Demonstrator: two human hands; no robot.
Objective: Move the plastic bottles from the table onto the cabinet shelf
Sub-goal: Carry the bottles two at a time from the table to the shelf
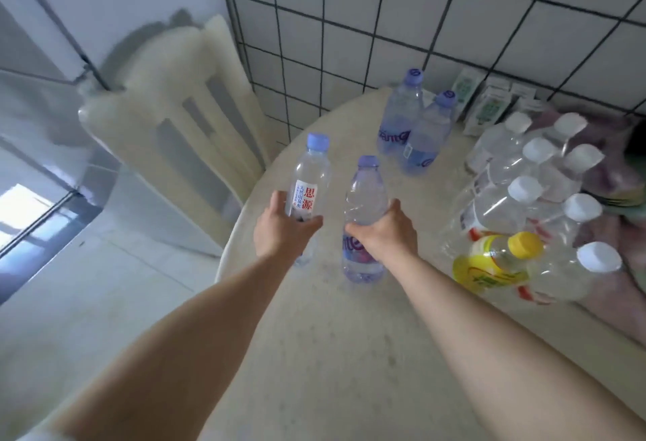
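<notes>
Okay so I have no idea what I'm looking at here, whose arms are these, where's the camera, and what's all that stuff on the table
There is no machine here. A person wears one camera on their head, looking forward and down, so you see their own two bare arms. The left hand grips a clear bottle with a red-lettered label. The right hand grips a purple-tinted bottle. Both bottles stand upright at the edge of a pale round table. Farther back stand two more purple bottles, with small cartons by the tiled wall. On the right lie a shrink-wrapped pack of white-capped bottles and a yellow bottle. A cream chair stands beyond the table.
</notes>
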